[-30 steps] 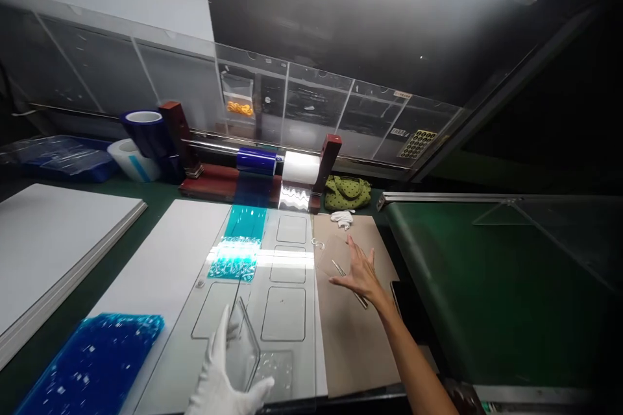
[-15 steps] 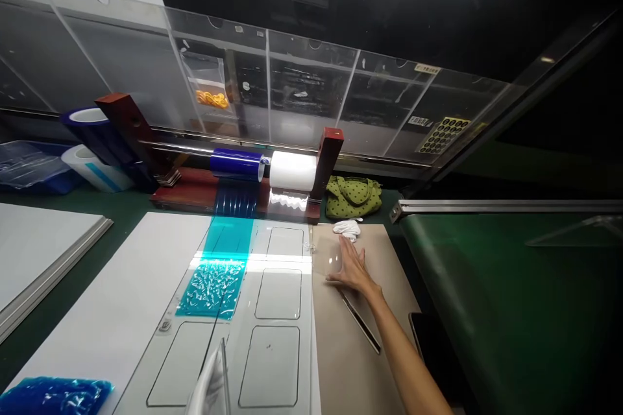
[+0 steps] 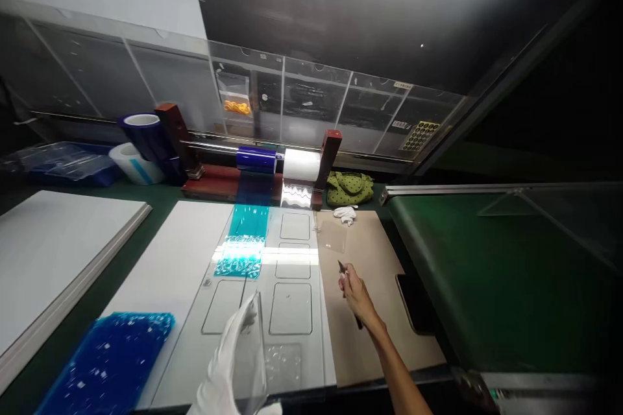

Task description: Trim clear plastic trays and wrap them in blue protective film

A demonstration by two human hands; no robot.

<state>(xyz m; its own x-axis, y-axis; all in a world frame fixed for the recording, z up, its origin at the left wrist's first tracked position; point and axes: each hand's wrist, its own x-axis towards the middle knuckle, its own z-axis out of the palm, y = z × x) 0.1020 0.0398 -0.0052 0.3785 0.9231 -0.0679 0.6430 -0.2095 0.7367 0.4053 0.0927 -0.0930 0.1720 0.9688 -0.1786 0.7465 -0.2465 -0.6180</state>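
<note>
You stand at a long table (image 3: 163, 193) with a green top, and behind it runs a wall of transparent plastic panels (image 3: 311, 100). To your right is a wide green padded surface (image 3: 487, 285). On the far left of the table lies a stack of white boards (image 3: 58, 253). Next to it is a big white sheet (image 3: 165, 259), and a pale plate with rounded rectangle outlines (image 3: 296, 314) joins this sheet. A blue film (image 3: 109, 363) lies on the white sheet, and a teal film strip (image 3: 241, 246) lies over the top of the plate. At the back stands a dark red wooden rack (image 3: 209, 183) with a blue roll (image 3: 256, 159) and a white roll (image 3: 302, 165). Right of the plate is a tan mat (image 3: 384, 311), and a dark flat slab (image 3: 413, 305) is just beside it. Near the far end of the mat are a green dotted bag (image 3: 349, 189), a small white cloth (image 3: 344, 214) and a transparent square piece (image 3: 332, 237).

Your left hand (image 3: 226, 363) wears a white glove and holds a transparent panel (image 3: 257, 350) up on its edge above the plate. The frame cuts this hand, so the grip seems closed, but the view is poor. Your bare right hand (image 3: 359, 296) is over the mat, and its fingers (image 3: 351, 292) curl closed around a slim metal tool (image 3: 342, 270).
</note>
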